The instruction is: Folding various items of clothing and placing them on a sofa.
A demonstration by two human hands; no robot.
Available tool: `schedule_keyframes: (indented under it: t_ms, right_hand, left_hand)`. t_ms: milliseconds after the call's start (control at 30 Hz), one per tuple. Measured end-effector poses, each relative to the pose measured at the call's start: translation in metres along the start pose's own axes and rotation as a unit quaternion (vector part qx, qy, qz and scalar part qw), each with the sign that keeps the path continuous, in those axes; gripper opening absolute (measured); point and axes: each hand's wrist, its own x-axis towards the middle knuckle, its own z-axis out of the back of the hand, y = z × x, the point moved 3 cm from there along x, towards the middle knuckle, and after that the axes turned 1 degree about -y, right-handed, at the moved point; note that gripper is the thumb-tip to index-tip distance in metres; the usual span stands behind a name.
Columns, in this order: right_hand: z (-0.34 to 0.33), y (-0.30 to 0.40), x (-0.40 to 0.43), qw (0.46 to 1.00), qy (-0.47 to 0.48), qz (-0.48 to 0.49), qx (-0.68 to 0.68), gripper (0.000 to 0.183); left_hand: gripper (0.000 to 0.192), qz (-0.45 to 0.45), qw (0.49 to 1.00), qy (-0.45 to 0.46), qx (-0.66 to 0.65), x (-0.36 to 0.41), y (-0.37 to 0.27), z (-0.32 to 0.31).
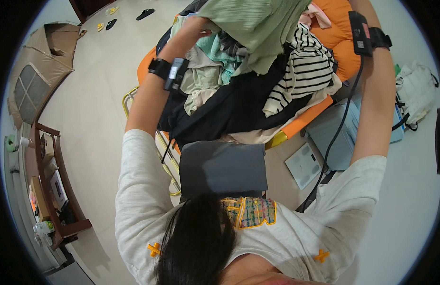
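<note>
My left hand (pixel 197 27) is at the upper middle of the head view, gripping the edge of a sage-green ribbed garment (pixel 255 28). Part of its fingers is hidden by the cloth. The garment hangs spread above a heap of clothes. My right arm reaches up past the top edge, so my right hand is out of view. Under the green garment lie a black garment (pixel 220 110), a black-and-white striped top (pixel 305 67), a teal textured cloth (pixel 209 48) and a pale green garment (pixel 202 80).
The heap rests on an orange padded chair (pixel 339 35) with a gold metal frame (pixel 125 103). A dark grey panel (pixel 223 169) is before my chest. To the right are a white scale (pixel 303 166), a light blue suitcase (pixel 330 131) and a white bag (pixel 415 89). A cable (pixel 342 121) trails from my right wrist.
</note>
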Motion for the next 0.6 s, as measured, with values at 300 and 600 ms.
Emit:
schedule_keyframes:
  t_ms: [300,600]
  right_hand:
    - [0.021,-0.166,-0.082,0.879,0.24,-0.076,-0.406,0.03]
    - [-0.128,-0.125,-0.198,0.925,0.332,-0.088,-0.162,0.073]
  left_hand:
    - [0.019,0.244,0.946,-0.081,-0.198,-0.027,-0.023,0.004]
    - [0.025,0.119,0.91,0.046,-0.395,-0.003,-0.108,-0.029]
